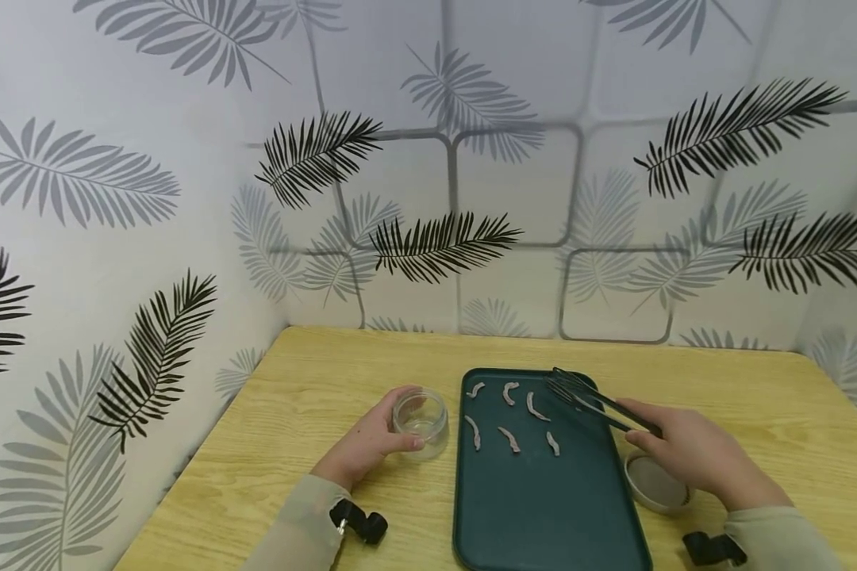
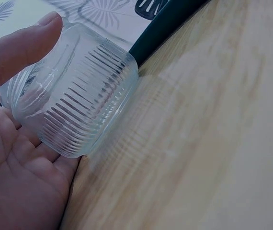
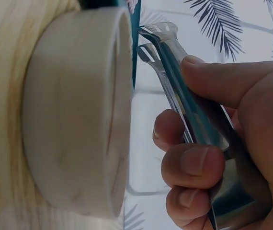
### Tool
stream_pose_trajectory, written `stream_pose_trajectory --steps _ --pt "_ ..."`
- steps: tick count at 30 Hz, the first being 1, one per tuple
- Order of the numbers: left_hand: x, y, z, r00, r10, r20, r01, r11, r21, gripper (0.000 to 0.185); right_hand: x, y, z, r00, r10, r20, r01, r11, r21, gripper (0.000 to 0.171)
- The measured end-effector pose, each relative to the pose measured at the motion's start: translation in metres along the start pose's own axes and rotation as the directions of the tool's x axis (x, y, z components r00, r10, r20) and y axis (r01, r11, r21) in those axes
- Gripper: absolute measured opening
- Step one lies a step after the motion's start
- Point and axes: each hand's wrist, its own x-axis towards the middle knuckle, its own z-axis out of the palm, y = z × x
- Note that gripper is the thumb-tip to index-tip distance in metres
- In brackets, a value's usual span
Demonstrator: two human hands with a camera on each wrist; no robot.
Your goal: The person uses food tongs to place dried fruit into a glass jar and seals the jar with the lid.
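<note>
My left hand [image 1: 367,444] grips a small clear ribbed glass jar [image 1: 421,420] standing on the wooden table, just left of a dark green tray [image 1: 543,507]. In the left wrist view the jar [image 2: 76,103] sits between my thumb and palm. My right hand [image 1: 693,454] holds black tongs [image 1: 589,400] whose tips reach over the tray's upper right part. In the right wrist view my fingers [image 3: 194,163] wrap round the tongs [image 3: 175,67]. Several small grey-pink curved pieces [image 1: 510,438] lie on the tray's far half.
A round metal lid [image 1: 655,484] lies on the table [image 1: 314,381] right of the tray, under my right hand; it fills the left of the right wrist view [image 3: 79,110]. Leaf-patterned walls [image 1: 428,159] close in the table at the back and left.
</note>
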Motion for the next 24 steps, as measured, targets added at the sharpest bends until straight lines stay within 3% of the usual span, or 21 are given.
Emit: stream_pose_trajectory --steps 14,24 --pt "0.0000 0.0004 0.0014 1.000 -0.001 0.009 0.001 1.000 -0.006 0.079 -0.0020 0.0099 -0.0001 0.999 0.026 0.045 -0.027 0.999 0.032 0.056" --pt "0.0000 -0.0003 0.0010 1.000 -0.005 0.002 0.005 1.000 -0.016 0.080 -0.0025 0.0105 -0.0006 0.999 0.028 0.029 -0.029 1.000 0.010 0.052"
